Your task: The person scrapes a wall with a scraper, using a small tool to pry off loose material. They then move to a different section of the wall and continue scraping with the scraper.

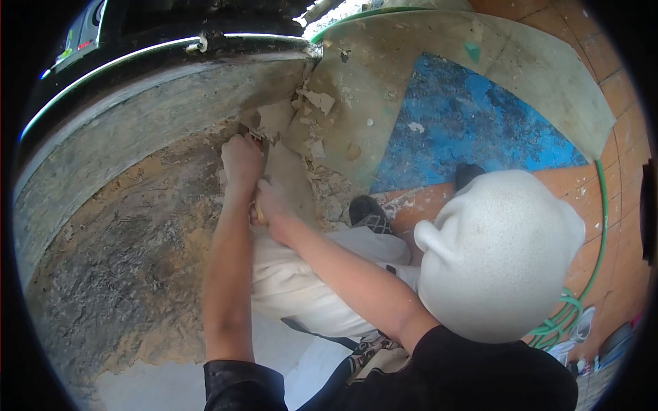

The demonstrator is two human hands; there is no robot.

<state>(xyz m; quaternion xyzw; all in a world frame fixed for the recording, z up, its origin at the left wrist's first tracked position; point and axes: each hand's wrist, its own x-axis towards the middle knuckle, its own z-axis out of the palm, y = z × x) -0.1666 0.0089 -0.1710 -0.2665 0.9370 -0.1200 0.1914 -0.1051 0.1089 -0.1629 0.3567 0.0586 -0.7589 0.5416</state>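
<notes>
My left hand (243, 162) is closed near the corner where the rough wall meets the low ledge, with a small dark edge showing beyond its fingers. Just below and to the right of it, my right hand (274, 205) is wrapped round a tool with a pale yellowish handle (260, 211). A thin blade-like part seems to run up beside my left hand; its tip is hidden. Loose, peeling flakes (275, 118) lie around both hands. The rough surface (130, 253) to the left is patchy brown and dark grey.
A large white rounded object (504, 253) blocks the view at right. Beyond lie a blue stained sheet (466, 123) and a beige sheet (541, 61) on orange tiles. A green hose (603, 212) coils at the right. A dark shoe (370, 214) stands near debris.
</notes>
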